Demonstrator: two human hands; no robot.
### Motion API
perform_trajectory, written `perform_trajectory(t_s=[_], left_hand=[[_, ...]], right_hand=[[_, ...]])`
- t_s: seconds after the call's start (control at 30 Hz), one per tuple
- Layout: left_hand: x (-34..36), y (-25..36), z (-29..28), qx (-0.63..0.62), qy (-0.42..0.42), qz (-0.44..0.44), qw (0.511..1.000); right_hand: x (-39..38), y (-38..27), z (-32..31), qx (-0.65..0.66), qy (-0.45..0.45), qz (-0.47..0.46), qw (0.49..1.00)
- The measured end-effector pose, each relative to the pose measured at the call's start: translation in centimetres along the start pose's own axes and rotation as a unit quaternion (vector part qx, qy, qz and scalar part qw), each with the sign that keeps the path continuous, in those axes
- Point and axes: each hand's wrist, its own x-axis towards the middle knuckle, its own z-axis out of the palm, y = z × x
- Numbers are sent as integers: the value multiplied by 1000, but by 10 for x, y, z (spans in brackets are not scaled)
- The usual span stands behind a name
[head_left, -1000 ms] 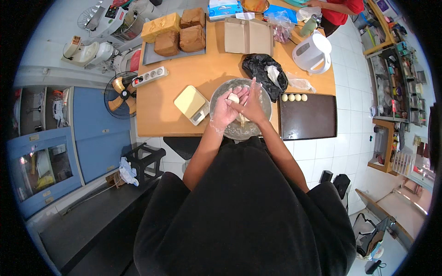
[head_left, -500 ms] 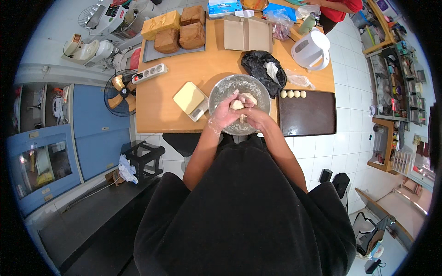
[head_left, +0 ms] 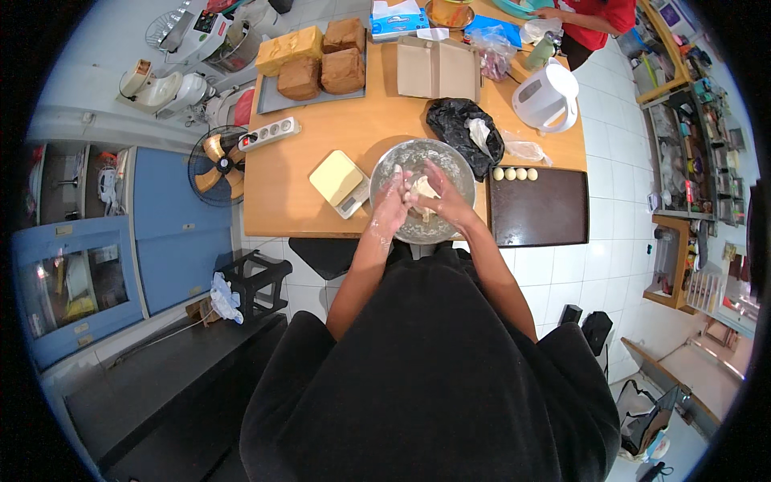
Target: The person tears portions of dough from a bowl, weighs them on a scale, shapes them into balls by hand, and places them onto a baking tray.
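Because the metal bowl stands at the near edge of the table, I note that both forearms reach it without stretching. The left hand and right hand are close together above it, fingers curled inward with palms roughly facing. Pale dough shows between and below them, within the bowl's outline; from my remote view I cannot tell whether either hand grips a piece or how much rests on the bottom. Working over the bowl probably lets loose flour drop back inside; whitish dust marks the left wrist, and the inner wall is smeared.

Layout: the kitchen scale sits just left of the bowl, its display end toward it, presumably for easy reading. The dark tray lies just right, handy to the right hand. Four small balls form a row along its far edge, near the left corner; I judge this leaves usable space. The black bag is beyond the bowl, clear of both arms.
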Motion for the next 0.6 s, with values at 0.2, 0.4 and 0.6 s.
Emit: perform_trajectory(t_s=[0.2,0.4,0.6], left_hand=[[17,4,-32,-160,-324,-23,932],[2,12,22,-21,-111,77,991],[-12,20,38,341,-140,210,906]], right_hand=[[1,-15,5,147,-19,79,986],[11,12,1,292,64,132,945],[11,-8,26,353,30,169,920]])
